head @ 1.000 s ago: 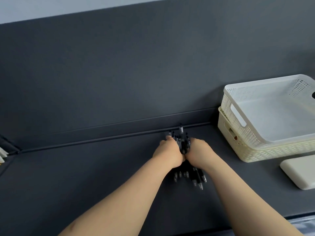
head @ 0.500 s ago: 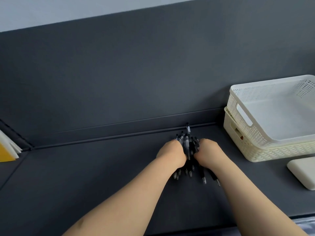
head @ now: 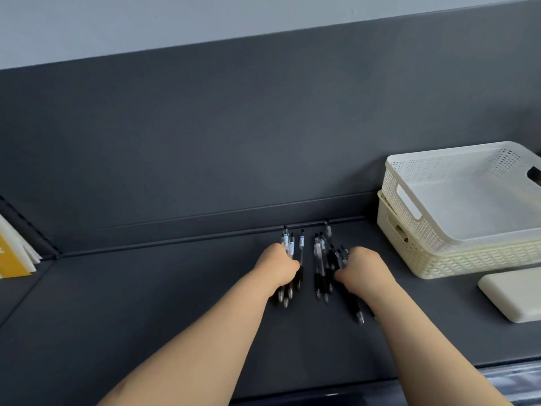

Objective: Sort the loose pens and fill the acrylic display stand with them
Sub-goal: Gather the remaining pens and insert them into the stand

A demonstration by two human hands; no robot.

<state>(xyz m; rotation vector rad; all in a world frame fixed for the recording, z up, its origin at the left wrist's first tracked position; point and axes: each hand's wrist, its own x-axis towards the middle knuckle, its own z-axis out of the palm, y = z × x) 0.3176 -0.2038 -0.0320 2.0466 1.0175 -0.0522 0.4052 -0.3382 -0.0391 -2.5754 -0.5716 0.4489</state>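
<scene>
Reaching both bare forearms fwd across the dark grey matte desk point(head: 146, 303), I'm holding them nearly parallel, wrists angling inward a bit. Behind it, the back panel point(head: 205, 142), same grey, is rising smooth & flat. At far R two perforated plastic baskets are sitting nested: the white upper basket point(head: 409, 183) is tilting inside the cream lower basket point(head: 468, 262), both w/ cut-out handles. A flat off-white pad point(head: 515, 294) w/ rounded corners is lying just in front of them. At the L edge a yellow booklet point(head: 11, 259) is leaning, cut off by the frame.

My left hand point(head: 278, 266) is curling knuckles-up round the left bunch of pens point(head: 292, 244), clamping approx. their middles. Clicker ends are sticking out past my fingers toward the panel; tips are poking back beside my wrist. My right hand point(head: 364, 269) is curling the same way on the right bunch of pens point(head: 320, 259), thumb pressing its near side. These are fanning out more, one black barrel w/ a silver tip trailing past my wrist. Both bunches are lying on the desk side by side w/ a narrow gap between: slim pens, black grips, clear barrels.
</scene>
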